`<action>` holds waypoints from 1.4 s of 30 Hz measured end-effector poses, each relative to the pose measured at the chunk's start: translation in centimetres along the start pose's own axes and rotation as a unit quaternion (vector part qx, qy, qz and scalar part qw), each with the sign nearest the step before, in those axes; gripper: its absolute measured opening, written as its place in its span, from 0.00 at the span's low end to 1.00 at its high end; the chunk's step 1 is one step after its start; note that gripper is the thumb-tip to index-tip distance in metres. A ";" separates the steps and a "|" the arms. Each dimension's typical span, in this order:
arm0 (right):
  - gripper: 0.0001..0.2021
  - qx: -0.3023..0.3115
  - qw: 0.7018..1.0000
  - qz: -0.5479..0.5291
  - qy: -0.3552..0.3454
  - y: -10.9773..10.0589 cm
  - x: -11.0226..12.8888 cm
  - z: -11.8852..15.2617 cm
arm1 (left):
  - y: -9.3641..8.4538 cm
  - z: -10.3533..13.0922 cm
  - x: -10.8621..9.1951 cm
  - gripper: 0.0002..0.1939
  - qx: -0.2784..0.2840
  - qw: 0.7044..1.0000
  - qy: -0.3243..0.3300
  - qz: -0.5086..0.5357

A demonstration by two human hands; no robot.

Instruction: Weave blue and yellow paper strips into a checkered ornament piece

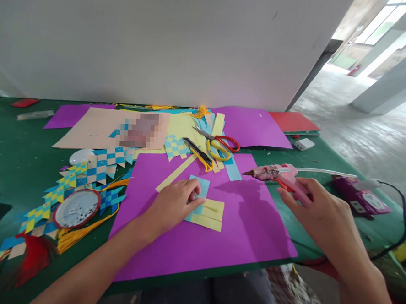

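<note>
My right grip (pixel 297 187) is closed around a pink glue gun (pixel 291 178), held above the bench (pixel 285 164). My left grip (pixel 195 199) presses on blue and yellow paper strips (pixel 213 214) on the purple sheet (pixel 196 257); whether its fingertips pinch them, I can't tell.

my left hand (pixel 174 203) and my right hand (pixel 323 212): bare, with slim, tapering fingers. my forearms (pixel 103 260): bare to frame edge, smooth in outline, narrowing at wrists. my lap (pixel 239 294), lower centre: dark grey-blue cloth, plain, loosely creased; cut of garment unclear.
</note>
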State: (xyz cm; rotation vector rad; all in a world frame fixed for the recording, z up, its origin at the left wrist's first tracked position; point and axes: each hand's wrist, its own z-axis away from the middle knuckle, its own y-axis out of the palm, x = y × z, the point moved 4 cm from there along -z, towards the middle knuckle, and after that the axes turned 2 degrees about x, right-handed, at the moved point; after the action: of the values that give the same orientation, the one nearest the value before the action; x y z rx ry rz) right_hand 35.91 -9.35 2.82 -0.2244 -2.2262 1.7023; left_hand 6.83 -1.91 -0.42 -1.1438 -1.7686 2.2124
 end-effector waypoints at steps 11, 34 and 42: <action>0.18 -0.001 1.000 -0.012 -0.007 0.0 0.0 0.1 | -0.1 4.3 -0.6 0.13 -0.068 0.952 0.192 -0.229; 0.20 0.006 0.999 -0.021 -0.037 0.1 0.6 0.4 | 2.5 2.2 -5.0 0.08 -0.050 0.967 0.064 -0.240; 0.19 0.022 0.997 -0.021 -0.076 0.2 1.6 1.1 | 1.0 2.5 -3.0 0.05 -0.063 0.996 -0.038 0.048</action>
State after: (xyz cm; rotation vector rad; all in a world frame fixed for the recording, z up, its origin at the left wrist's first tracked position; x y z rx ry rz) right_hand 34.01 -9.75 2.64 -0.0379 -2.2781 1.7992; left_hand 7.88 -5.74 0.36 -1.2074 -1.9476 2.2546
